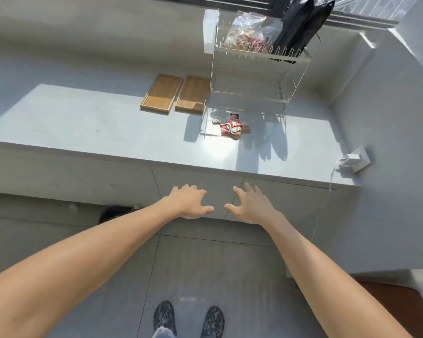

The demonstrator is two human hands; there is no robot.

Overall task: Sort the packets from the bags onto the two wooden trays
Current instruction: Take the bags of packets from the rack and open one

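So nothing looks sorted yet: both trays (162, 94) (193, 93) lie bare beside the rack (254, 76). The bags (250, 31) of packets sit on its top shelf. Left hand (188, 201) and right hand (250, 203) hover spread and empty below the counter (108, 132) edge.

Grey kitchen corner, hard sun from 12 o'clock.

I'm looking down on a pale counter (88, 132) with plain cabinet fronts (195, 184) below it and large grey floor tiles (205, 264) at 6 o'clock. A dark window frame (230, 2) runs along the top; sunlight falls in a bright patch across the counter. At 3 o'clock a grey wall (388, 191) carries a socket (359, 158) with a white charger (349, 158). Brown wood (386, 303) shows at 4 o'clock.
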